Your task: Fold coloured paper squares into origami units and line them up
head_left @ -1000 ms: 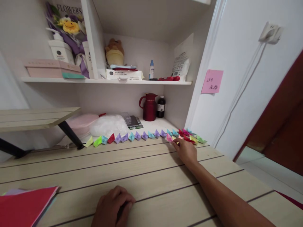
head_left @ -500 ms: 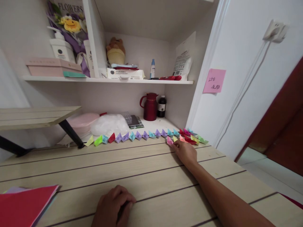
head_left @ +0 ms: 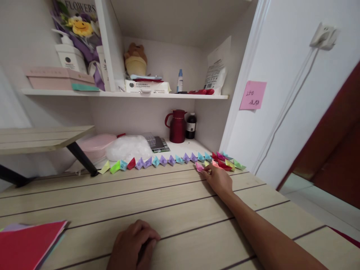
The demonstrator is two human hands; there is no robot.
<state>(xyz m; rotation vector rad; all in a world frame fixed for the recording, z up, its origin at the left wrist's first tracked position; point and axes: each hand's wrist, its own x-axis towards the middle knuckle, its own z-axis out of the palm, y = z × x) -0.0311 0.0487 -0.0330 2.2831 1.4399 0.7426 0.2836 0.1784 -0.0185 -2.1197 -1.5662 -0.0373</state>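
Folded paper boats in several colours stand in a long row along the back of the table, among them a red boat [head_left: 131, 163] and a purple boat [head_left: 163, 160]. Toward the right end my right hand [head_left: 219, 180] reaches across the wood, fingertips pinched at the near end of a pink paper boat [head_left: 199, 167]. Its fingers partly cover that boat and a yellow one behind. A red boat [head_left: 225, 165] and a green boat [head_left: 239, 165] sit just beyond the hand. My left hand [head_left: 134, 243] rests curled on the table near the front, with nothing visible in it.
A stack of coloured paper [head_left: 30, 243] lies front left. A small raised stand [head_left: 45, 137] is at the left. Behind the row are a plastic bag [head_left: 129, 148], a dark red jug [head_left: 177, 127] and a dark bottle [head_left: 191, 126], beneath a loaded shelf [head_left: 140, 95].
The whole view has shifted slightly to the left. Both hands keep nearly the same pose, and the right fingers stay at the pink paper boat.
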